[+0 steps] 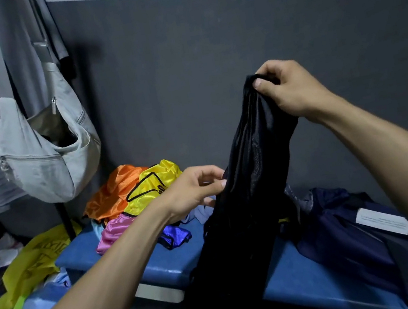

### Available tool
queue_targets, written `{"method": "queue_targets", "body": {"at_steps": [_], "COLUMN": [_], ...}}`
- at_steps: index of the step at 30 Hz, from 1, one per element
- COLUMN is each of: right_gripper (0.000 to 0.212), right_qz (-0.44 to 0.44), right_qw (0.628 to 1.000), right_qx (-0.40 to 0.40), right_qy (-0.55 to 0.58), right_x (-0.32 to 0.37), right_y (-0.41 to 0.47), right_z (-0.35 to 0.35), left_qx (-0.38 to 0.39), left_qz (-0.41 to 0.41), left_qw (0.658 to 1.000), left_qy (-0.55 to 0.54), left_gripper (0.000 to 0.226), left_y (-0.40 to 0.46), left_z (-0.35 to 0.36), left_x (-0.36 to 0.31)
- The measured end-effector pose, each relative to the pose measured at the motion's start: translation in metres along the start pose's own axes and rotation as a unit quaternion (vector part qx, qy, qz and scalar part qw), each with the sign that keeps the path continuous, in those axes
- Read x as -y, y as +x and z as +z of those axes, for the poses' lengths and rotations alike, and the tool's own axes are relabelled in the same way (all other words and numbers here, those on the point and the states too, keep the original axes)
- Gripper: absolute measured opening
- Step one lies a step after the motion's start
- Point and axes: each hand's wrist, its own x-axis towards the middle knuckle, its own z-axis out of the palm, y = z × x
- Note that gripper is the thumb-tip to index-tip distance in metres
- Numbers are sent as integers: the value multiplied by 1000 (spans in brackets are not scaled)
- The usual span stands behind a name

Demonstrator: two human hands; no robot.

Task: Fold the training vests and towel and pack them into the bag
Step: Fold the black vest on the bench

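The right hand (291,88) pinches the top of a long black mesh vest (248,174) hanging over the blue padded bench (166,263) while the left hand (195,191) grips its edge, likely starting a fold that needs halves aligned.

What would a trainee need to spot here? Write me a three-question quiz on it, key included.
1. True or false: the right hand pinches the top of the black cloth.
2. Which vest lies on top of the pile? A) yellow B) white C) red
3. Fill in: the grey bag hangs with its zip ____.

Key
1. True. The left hand holds the cloth's edge lower down.
2. A. The yellow vest sits above the orange vest and pink vest on the bench.
3. Open.
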Motion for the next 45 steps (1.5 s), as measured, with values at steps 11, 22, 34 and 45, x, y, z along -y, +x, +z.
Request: {"method": "queue_targets", "body": {"at_steps": [11,22,34,45], "right_gripper": [25,29,16,24], "right_qz": [30,-11,0,32], "right_qw": [995,994,991,989], "right_qx": [-96,-53,-63,-91], "right_qy": [-4,98,117,108], "right_x": [-1,23,-4,0], "right_y": [-1,-5,-21,-25], "right_z": [19,9,-18,-21], "left_qx": [-184,-290,-226,-176], "left_qz": [121,70,97,131], "left_qw": [958,940,963,961], "left_qy": [182,167,114,170], "left_gripper": [14,22,43,33], "left_y": [8,20,9,-2], "left_z": [28,73,55,66], "left_x": [19,4,8,-6]}}
